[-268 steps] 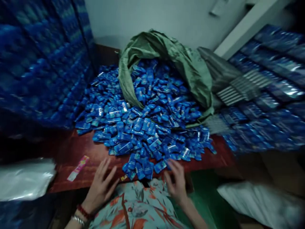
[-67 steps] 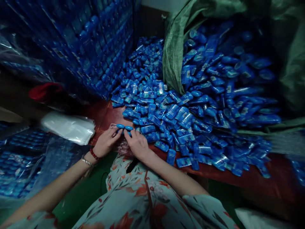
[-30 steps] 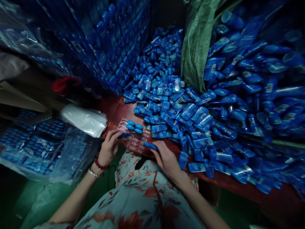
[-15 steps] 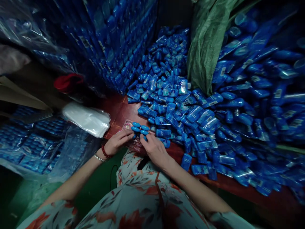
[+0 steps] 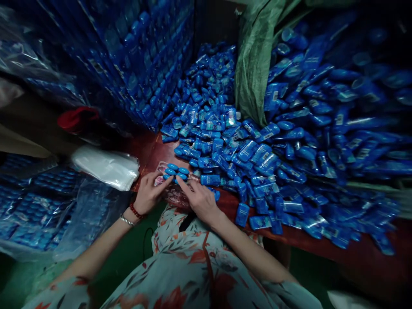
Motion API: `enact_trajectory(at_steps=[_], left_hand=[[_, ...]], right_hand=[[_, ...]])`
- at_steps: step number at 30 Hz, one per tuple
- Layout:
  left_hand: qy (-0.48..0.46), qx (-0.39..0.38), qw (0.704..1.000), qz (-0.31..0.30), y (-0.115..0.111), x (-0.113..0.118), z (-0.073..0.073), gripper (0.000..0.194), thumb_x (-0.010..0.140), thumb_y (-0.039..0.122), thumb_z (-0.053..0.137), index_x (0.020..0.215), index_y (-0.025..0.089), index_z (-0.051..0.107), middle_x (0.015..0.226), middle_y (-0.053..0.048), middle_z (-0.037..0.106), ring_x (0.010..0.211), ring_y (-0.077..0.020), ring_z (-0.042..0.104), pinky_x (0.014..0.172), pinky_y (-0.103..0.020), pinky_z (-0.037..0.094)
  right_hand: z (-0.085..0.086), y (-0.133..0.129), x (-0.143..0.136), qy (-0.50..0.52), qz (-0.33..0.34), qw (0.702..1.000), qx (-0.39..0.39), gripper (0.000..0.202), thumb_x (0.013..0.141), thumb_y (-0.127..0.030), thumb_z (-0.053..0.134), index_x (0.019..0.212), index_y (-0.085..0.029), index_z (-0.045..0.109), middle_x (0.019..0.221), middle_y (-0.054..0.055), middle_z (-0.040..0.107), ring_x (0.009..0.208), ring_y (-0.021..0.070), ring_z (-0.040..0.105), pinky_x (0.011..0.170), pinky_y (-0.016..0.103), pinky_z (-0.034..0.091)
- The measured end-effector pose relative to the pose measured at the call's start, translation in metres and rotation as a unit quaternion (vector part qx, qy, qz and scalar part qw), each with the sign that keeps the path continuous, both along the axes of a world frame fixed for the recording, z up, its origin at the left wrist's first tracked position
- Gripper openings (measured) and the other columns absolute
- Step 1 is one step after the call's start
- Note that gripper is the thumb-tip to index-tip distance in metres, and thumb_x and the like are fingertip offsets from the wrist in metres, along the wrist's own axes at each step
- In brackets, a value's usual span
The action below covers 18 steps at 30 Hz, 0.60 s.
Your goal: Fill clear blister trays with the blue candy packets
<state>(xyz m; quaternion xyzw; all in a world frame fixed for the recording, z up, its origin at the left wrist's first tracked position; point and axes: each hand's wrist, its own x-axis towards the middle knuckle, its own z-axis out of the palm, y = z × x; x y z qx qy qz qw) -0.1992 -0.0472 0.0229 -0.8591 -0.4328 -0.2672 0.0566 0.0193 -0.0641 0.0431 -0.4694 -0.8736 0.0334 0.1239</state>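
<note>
A tight little group of blue bottles (image 5: 178,171) stands at the front edge of the table, with their rounded ends facing up. My left hand (image 5: 148,191) presses on the group's near left side, thumb and fingers closed against it. From the right, my right hand (image 5: 201,201) grips the near side of the same bottles, its forefinger stretched along them. Crinkled, pinkish clear plastic (image 5: 176,195) lies beneath and in front of the bottles. The undersides of the bottles and some fingertips are hidden.
A large heap of loose blue bottles (image 5: 247,150) spreads over the red table (image 5: 151,150). Flat clear bags (image 5: 106,167) lie to the left. Behind are a tall stack of packed bottles (image 5: 138,64) and a green sack (image 5: 254,64). Wrapped packs (image 5: 45,214) sit lower left.
The view has shifted, so the whole scene sits further left. Both hands stay at the bottle group; the fingers have shifted slightly along its near side.
</note>
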Motion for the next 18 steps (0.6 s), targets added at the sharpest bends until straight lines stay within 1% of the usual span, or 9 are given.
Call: enact_trajectory(at_steps=[1,3,5,6,8,11,14,16,18], left_hand=[[-0.013,0.013,1.0,0.018,-0.005,0.004,0.0,0.038,0.086,0.017,0.052,0.123,0.024,0.057,0.108,-0.013,0.055,0.098,-0.0225,0.053,0.082,-0.036,0.045],[-0.058,0.025,0.998,0.01,-0.014,0.021,0.002,0.043,0.086,0.014,0.05,0.127,0.026,0.053,0.101,-0.01,0.056,0.092,-0.0199,0.054,0.079,-0.033,0.044],[-0.083,0.002,0.996,-0.007,-0.02,0.05,0.006,0.041,0.087,0.013,0.047,0.126,0.022,0.052,0.098,-0.009,0.058,0.089,-0.0186,0.055,0.076,-0.031,0.044],[-0.074,-0.024,0.997,-0.004,-0.021,0.067,0.008,0.036,0.088,0.014,0.046,0.123,0.02,0.054,0.099,-0.01,0.059,0.089,-0.0191,0.055,0.074,-0.031,0.044],[-0.008,-0.086,0.996,0.03,-0.016,0.101,0.011,0.03,0.089,0.02,0.047,0.117,0.016,0.057,0.109,-0.012,0.06,0.094,-0.0222,0.054,0.074,-0.033,0.044],[0.113,-0.148,0.98,0.069,-0.002,0.139,0.011,0.029,0.089,0.019,0.048,0.115,0.014,0.058,0.121,-0.015,0.056,0.101,-0.0263,0.053,0.078,-0.037,0.045],[0.17,-0.168,0.969,0.056,0.009,0.153,0.009,0.028,0.089,0.014,0.044,0.113,0.011,0.057,0.113,-0.015,0.059,0.103,-0.0262,0.054,0.085,-0.042,0.044],[0.166,-0.164,0.972,0.026,0.009,0.15,0.01,0.027,0.09,0.013,0.041,0.11,0.01,0.058,0.104,-0.013,0.062,0.104,-0.0253,0.054,0.092,-0.044,0.042],[0.134,-0.154,0.979,-0.015,0.002,0.138,0.016,0.026,0.091,0.011,0.039,0.109,0.01,0.057,0.101,-0.011,0.062,0.107,-0.0249,0.053,0.1,-0.047,0.038]], right_hand=[[-0.002,-0.007,0.012,0.027,-0.007,1.0,0.013,0.046,0.094,-0.011,0.032,0.137,-0.021,0.042,0.093,0.006,0.06,0.082,0.0142,0.056,0.073,0.025,0.045],[-0.004,-0.021,0.037,0.06,-0.037,0.997,0.018,0.038,0.094,-0.013,0.035,0.129,-0.019,0.051,0.09,0.006,0.06,0.083,0.0144,0.055,0.075,0.025,0.044],[-0.005,-0.032,0.058,0.052,-0.096,0.994,-0.008,0.029,0.094,-0.021,0.041,0.117,-0.017,0.059,0.088,0.007,0.059,0.083,0.0168,0.053,0.073,0.027,0.044],[-0.006,-0.035,0.065,0.036,-0.126,0.991,-0.026,0.028,0.094,-0.026,0.044,0.114,-0.016,0.06,0.089,0.007,0.059,0.085,0.0184,0.053,0.072,0.028,0.044],[-0.009,-0.037,0.073,-0.004,-0.163,0.985,-0.061,0.032,0.091,-0.033,0.049,0.116,-0.016,0.058,0.097,0.01,0.058,0.089,0.0213,0.052,0.071,0.03,0.045],[-0.018,-0.035,0.073,-0.061,-0.158,0.981,-0.097,0.037,0.088,-0.036,0.054,0.12,-0.017,0.055,0.103,0.011,0.057,0.09,0.0235,0.052,0.069,0.033,0.046],[-0.028,-0.036,0.074,-0.073,-0.154,0.98,-0.105,0.034,0.089,-0.027,0.051,0.12,-0.013,0.054,0.106,0.013,0.058,0.092,0.025,0.053,0.071,0.036,0.048],[-0.03,-0.041,0.08,-0.048,-0.142,0.983,-0.105,0.033,0.09,-0.02,0.045,0.121,-0.01,0.052,0.105,0.013,0.059,0.094,0.0246,0.054,0.074,0.036,0.049],[-0.028,-0.047,0.091,0.004,-0.125,0.986,-0.109,0.03,0.093,-0.019,0.04,0.119,-0.011,0.052,0.1,0.012,0.061,0.092,0.0231,0.056,0.076,0.036,0.05]])
